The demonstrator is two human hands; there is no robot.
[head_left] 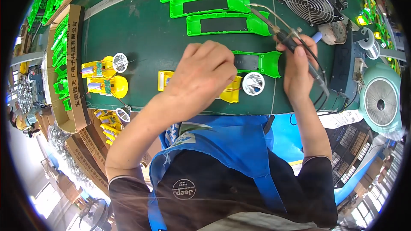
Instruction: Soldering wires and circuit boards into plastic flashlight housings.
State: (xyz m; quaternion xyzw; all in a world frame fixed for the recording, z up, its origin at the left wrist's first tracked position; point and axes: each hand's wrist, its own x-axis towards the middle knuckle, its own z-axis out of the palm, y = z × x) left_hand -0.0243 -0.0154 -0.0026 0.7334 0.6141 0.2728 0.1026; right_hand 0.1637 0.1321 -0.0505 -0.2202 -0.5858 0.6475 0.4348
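My right hand grips a soldering iron with a thin curved metal tube along it. Its tip points up and left over the green housings. My left hand is closed, fingers curled over a yellow lamp housing; what the fingertips hold is hidden. Red wires show beside them. A round silver reflector lies just right of that housing. Behind it is a green shell with a dark panel, partly covered by my left hand. Several similar green shells lie farther back in a stack of rows.
Two yellow lamp housings with batteries, boards and reflectors lie at the left. A cardboard box of green parts stands beyond them. A black fan, a dark station box with a solder spool, and a pale green fan occupy the right.
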